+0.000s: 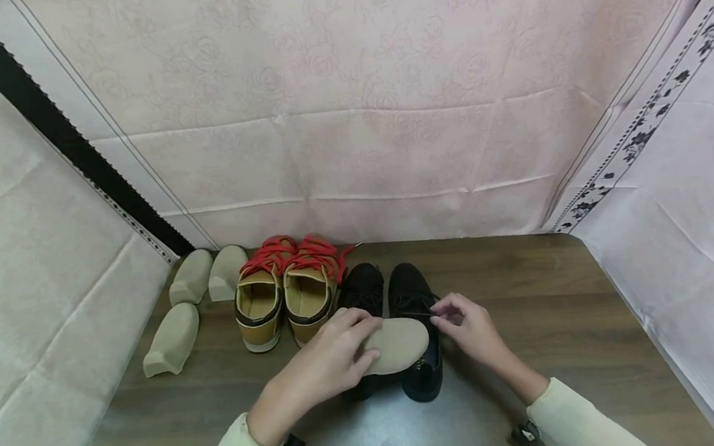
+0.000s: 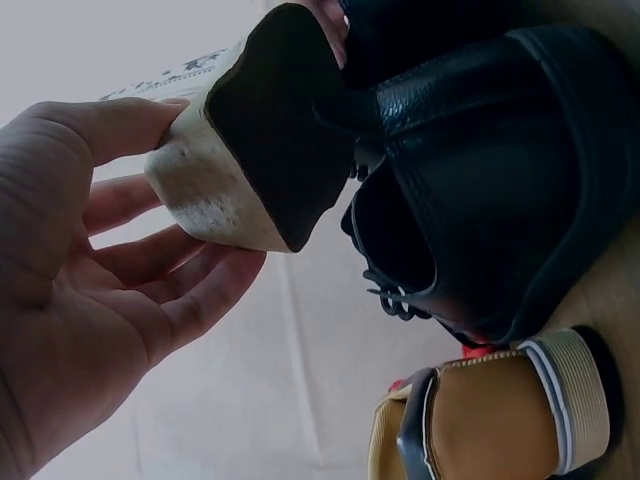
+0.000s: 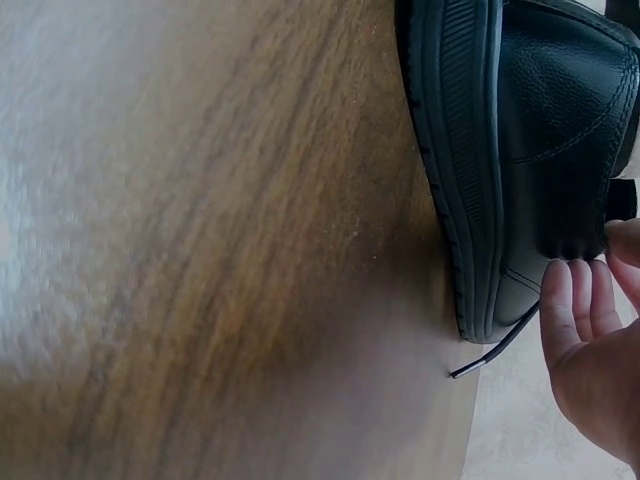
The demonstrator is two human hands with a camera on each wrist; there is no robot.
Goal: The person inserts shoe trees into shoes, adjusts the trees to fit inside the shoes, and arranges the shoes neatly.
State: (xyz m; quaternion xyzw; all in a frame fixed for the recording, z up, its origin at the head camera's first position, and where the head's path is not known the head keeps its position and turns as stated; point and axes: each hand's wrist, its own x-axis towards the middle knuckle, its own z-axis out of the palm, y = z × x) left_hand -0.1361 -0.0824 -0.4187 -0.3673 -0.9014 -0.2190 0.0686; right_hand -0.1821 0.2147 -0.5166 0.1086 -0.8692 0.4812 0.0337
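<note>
My left hand (image 1: 336,352) holds a cream foot-shaped shoe insert (image 1: 401,345) above the black shoes, thumb on one side and fingers on the other. In the left wrist view, the insert's blunt end (image 2: 210,185) sits between thumb and fingertips, with its dark underside facing the camera. My right hand (image 1: 468,326) pinches the outer lacing edge of the right black shoe (image 1: 408,282), its fingertips (image 3: 577,280) on the leather. A loose lace (image 3: 495,352) hangs beside that shoe's toe. The left black shoe (image 1: 362,286) is partly hidden by my left hand and the insert.
Tan shoes with red laces (image 1: 309,294) stand left of the black pair. Several more cream shoe inserts (image 1: 172,338) lie at the far left of the wooden table (image 1: 528,286). Pale patterned cloth (image 1: 351,153) hangs behind the table's back edge.
</note>
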